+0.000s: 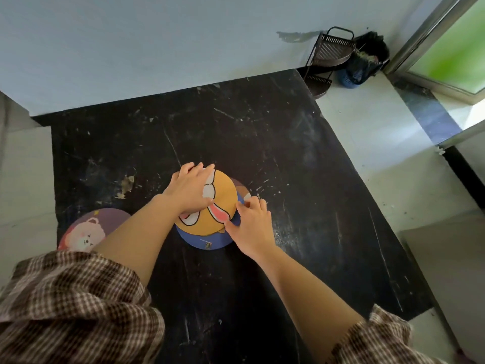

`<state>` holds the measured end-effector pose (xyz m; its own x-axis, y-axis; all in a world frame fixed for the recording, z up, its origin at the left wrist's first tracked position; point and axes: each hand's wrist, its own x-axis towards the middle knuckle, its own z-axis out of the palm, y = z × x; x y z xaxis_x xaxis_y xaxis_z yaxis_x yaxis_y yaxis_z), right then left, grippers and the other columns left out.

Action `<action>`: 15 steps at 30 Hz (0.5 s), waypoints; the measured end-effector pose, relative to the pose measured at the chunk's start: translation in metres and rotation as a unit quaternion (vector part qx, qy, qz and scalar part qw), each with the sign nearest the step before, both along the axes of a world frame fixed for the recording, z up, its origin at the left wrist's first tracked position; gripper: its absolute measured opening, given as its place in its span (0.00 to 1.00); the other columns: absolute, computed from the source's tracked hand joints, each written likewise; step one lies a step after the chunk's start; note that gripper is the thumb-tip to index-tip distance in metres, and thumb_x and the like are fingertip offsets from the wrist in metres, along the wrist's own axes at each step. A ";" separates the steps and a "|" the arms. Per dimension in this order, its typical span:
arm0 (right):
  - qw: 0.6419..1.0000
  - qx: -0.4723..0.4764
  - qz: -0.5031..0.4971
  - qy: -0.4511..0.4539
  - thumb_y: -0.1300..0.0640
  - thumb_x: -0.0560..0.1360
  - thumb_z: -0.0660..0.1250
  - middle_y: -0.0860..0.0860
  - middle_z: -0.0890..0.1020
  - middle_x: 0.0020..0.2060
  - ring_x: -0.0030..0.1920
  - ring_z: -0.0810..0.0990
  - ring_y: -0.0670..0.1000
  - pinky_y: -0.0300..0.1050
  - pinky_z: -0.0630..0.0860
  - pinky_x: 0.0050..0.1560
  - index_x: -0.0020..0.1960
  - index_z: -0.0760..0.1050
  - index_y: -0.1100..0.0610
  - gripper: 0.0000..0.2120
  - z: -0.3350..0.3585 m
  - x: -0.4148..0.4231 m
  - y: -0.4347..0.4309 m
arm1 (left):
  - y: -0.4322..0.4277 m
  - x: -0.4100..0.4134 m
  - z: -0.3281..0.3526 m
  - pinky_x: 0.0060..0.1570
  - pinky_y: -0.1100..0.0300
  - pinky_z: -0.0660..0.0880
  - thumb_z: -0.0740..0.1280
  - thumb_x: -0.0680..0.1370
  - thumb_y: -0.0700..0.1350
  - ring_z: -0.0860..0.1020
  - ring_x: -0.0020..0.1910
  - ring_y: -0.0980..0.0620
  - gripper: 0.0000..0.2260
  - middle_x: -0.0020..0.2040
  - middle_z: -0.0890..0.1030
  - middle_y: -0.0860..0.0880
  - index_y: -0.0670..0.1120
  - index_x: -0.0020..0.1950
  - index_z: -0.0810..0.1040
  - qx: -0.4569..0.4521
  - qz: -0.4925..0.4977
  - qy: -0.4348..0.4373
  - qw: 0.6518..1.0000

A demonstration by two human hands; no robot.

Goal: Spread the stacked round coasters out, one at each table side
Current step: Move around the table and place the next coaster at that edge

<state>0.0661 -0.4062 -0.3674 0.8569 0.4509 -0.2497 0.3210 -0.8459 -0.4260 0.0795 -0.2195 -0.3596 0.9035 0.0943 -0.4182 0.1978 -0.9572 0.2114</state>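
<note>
A stack of round coasters sits in the middle of the black table. The top one is an orange coaster with a cartoon rabbit. Under it lies a blue coaster, and a third edge peeks out on the right. My left hand lies flat on the orange coaster, fingers pointing away from me. My right hand pinches at the stack's right edge with fingertips on the blue coaster's rim. A purple coaster with a white bear lies alone at the table's left side, partly hidden by my left arm.
A blue-grey wall runs along the table's far edge. A black wire corner rack and a blue bin with a black bag stand on the floor at the back right. A glass door is at the far right.
</note>
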 end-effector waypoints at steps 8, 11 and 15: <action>0.893 0.212 -0.339 0.205 0.61 0.68 0.68 0.58 0.82 0.48 0.44 0.78 0.55 0.50 0.76 0.39 0.46 0.82 0.60 0.08 0.014 0.003 0.023 | -0.015 0.000 0.013 0.58 0.50 0.68 0.67 0.75 0.49 0.67 0.62 0.45 0.23 0.62 0.72 0.46 0.49 0.70 0.68 0.086 0.026 -0.139 0.986; 0.886 0.221 -0.337 0.230 0.63 0.68 0.68 0.55 0.82 0.41 0.35 0.75 0.48 0.44 0.75 0.36 0.40 0.81 0.55 0.05 0.016 0.002 0.017 | -0.018 -0.004 0.028 0.50 0.51 0.71 0.61 0.79 0.45 0.73 0.56 0.46 0.11 0.55 0.78 0.47 0.48 0.59 0.78 0.016 0.090 -0.220 0.971; 0.879 0.246 -0.327 0.245 0.63 0.66 0.68 0.51 0.80 0.36 0.39 0.77 0.51 0.43 0.74 0.35 0.46 0.81 0.57 0.09 0.024 0.004 0.005 | -0.024 -0.020 0.054 0.45 0.56 0.71 0.64 0.78 0.44 0.75 0.49 0.49 0.08 0.48 0.79 0.48 0.47 0.52 0.82 -0.089 0.100 -0.269 0.954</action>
<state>0.0698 -0.4013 -0.3436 0.8173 0.0591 -0.5731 -0.4887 -0.4558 -0.7439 0.0599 -0.2439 -0.3052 0.9632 0.2579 0.0763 0.1893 -0.8514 0.4892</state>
